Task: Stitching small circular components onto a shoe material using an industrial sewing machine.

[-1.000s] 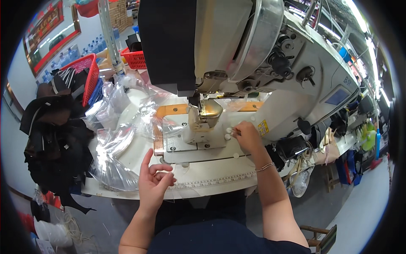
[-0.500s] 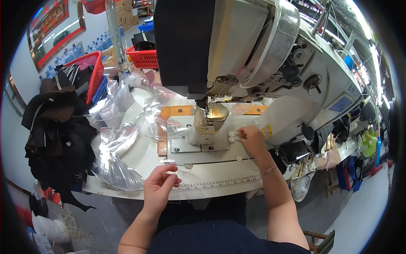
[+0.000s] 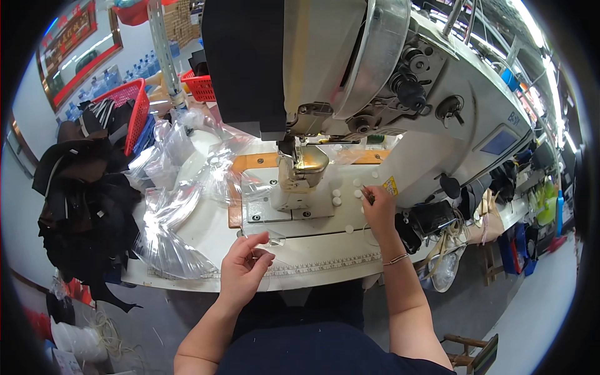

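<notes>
My left hand rests at the front of the white sewing table and pinches a small clear plastic piece. My right hand sits on the metal bed plate to the right of the presser foot, its fingertips pinched on a small dark thing beside several small white round pieces. The large sewing machine head looms over both hands.
A heap of clear plastic pieces covers the table's left side. Dark fabric hangs off the left edge. Red baskets stand at the back left. Spools and bottles line the right, past the machine's control panel.
My head has moved nearer the machine. My left hand has shifted slightly right and forward with the clear piece. My right hand stays near the white round pieces.
</notes>
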